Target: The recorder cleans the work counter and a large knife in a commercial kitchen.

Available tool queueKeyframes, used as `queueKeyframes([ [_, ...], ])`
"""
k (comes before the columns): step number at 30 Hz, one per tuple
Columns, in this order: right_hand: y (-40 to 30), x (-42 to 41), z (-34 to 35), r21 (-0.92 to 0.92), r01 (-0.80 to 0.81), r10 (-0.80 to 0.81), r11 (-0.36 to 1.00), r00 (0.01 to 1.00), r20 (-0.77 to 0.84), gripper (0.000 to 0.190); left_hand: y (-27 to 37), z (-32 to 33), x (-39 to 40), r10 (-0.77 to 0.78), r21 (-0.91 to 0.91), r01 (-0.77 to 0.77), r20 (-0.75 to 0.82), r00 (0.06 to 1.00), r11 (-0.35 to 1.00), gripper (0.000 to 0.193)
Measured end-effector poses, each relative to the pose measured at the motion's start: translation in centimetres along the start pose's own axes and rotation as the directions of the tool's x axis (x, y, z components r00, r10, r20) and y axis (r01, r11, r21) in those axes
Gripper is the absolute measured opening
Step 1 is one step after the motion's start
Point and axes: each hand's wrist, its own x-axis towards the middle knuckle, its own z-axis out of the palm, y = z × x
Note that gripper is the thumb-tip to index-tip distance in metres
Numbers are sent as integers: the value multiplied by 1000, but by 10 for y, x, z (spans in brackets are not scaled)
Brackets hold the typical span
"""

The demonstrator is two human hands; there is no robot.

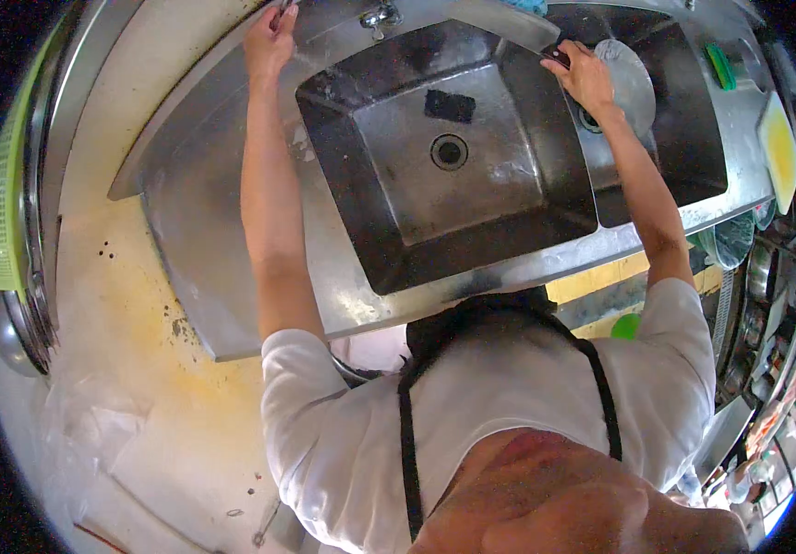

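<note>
My right hand (586,73) grips the dark handle of a broad-bladed knife, likely a cleaver (509,22). Its wide metal blade points left over the far rim of the large sink basin (453,201). Under and beside that hand, a pale round lid or plate (630,83) rests at the smaller right basin (692,138). At the top edge of the view my left hand (268,45) is raised above the steel drainboard (211,228), fingers curled. Something thin and shiny shows at its fingertips, but the frame's edge cuts it off.
A black scouring pad (450,106) lies beyond the drain (449,152). A faucet (381,17) stands behind the basin. Right of the sinks are a green brush or scrubber (720,67) and a yellow-white board or sponge (780,152). A green basket (7,208) hangs far left.
</note>
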Motion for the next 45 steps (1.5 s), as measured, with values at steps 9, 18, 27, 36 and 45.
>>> queueKeyframes([
  [9, -17, 80, -28, -113, 328, -319, 938, 943, 91, 44, -25, 10, 14, 122, 76, -107, -246, 962, 991, 57],
  [18, -51, 11, 49, 300, 265, -336, 916, 917, 216, 46, -173, 82, -139, -287, -519, 151, -192, 939, 841, 16],
  [27, -163, 7, 82, 384, 180, -311, 906, 897, 314, 47, -188, 36, -355, -475, -449, 325, -278, 835, 833, 19],
  [36, -310, -76, 89, 526, 142, -366, 838, 861, 352, 44, -134, 47, -317, -578, -899, 420, 278, 767, 125, 32],
  [45, -291, -91, 97, 608, -9, -290, 794, 874, 391, 39, -188, 70, -291, -596, -960, 239, 108, 795, 145, 24],
])
